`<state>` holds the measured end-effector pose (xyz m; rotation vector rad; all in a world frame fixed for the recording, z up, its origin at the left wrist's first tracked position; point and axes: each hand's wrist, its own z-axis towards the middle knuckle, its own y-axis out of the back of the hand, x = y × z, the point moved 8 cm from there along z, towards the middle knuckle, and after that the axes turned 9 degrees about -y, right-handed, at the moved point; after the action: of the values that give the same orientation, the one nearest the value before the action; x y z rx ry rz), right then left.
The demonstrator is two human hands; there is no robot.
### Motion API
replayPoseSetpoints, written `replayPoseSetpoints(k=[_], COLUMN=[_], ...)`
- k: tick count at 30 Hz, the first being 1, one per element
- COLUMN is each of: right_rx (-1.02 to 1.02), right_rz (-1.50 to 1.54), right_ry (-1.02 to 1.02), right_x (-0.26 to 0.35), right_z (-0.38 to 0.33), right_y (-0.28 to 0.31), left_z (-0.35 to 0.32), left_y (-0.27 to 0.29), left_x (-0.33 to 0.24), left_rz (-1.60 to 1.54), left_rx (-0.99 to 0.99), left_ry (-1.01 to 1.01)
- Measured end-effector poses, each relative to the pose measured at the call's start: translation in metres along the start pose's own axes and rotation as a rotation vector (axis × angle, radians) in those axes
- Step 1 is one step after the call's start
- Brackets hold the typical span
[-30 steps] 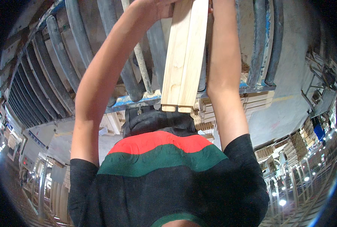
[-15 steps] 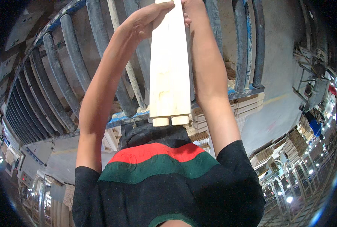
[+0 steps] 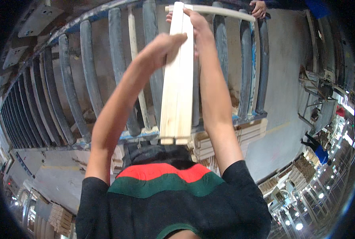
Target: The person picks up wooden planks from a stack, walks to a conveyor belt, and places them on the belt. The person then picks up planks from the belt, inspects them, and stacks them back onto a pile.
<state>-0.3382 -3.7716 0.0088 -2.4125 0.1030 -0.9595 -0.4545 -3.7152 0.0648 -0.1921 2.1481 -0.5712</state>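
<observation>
Two pale wooden strips point(image 3: 176, 91) lie side by side as a pair, pointing away from me above the roller conveyor, their stepped near ends close to my waist. My left hand point(image 3: 164, 47) is closed on the pair from the left, thumb over the top face. Farther along, my right hand point(image 3: 200, 27) grips the strips from the right; its thumb rests on them and some fingers show past the left edge. Beyond the far end, another pale strip point(image 3: 229, 13) lies crosswise over the rollers, with another person's hand point(image 3: 259, 8) at its right end.
Grey rollers point(image 3: 91, 67) run across in front of me in a blue frame point(image 3: 82, 142). Stacked wooden pieces point(image 3: 245, 133) sit low beyond the frame's near edge, at right. A person in blue point(image 3: 321, 154) is at far right.
The far ends of the strips have come into view, and my left hand sits lower in the picture. The crosswise strip and the other person's hand have appeared at the top.
</observation>
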Motion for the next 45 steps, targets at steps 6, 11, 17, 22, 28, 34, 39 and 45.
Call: replayPoseSetpoints(k=[6, 11, 17, 22, 28, 34, 39, 45], right_rx=[0.204, 0.156, -0.035, -0.123, -0.111, -0.123, -0.125, -0.103], right_rz=[-0.041, -0.096, -0.238, -0.131, -0.184, -0.236, -0.21, -0.183], right_ry=[0.605, 0.508, 0.53, 0.512, 0.534, 0.598, 0.613, 0.634], right_x=[0.053, 0.044, 0.035, 0.032, 0.034, 0.036, 0.043, 0.048], right_z=[-0.137, -0.207, -0.242, -0.253, -0.26, -0.262, -0.262, -0.263], right_y=[-0.092, -0.113, -0.106, -0.11, -0.12, -0.12, -0.123, -0.126], left_z=[-0.073, -0.124, -0.14, -0.147, -0.152, -0.155, -0.155, -0.154], left_y=[-0.021, -0.043, -0.049, -0.051, -0.049, -0.051, -0.05, -0.049], left_x=[-0.003, -0.002, 0.002, -0.003, -0.009, -0.001, 0.001, 0.005], left_rz=[-0.026, 0.181, 0.213, 0.019, 0.081, 0.033, 0.056, 0.073], left_rx=[0.066, 0.079, 0.175, 0.193, 0.168, 0.265, 0.302, 0.285], left_ry=[-0.434, -0.502, -0.56, -0.407, -0.498, -0.384, -0.35, -0.319])
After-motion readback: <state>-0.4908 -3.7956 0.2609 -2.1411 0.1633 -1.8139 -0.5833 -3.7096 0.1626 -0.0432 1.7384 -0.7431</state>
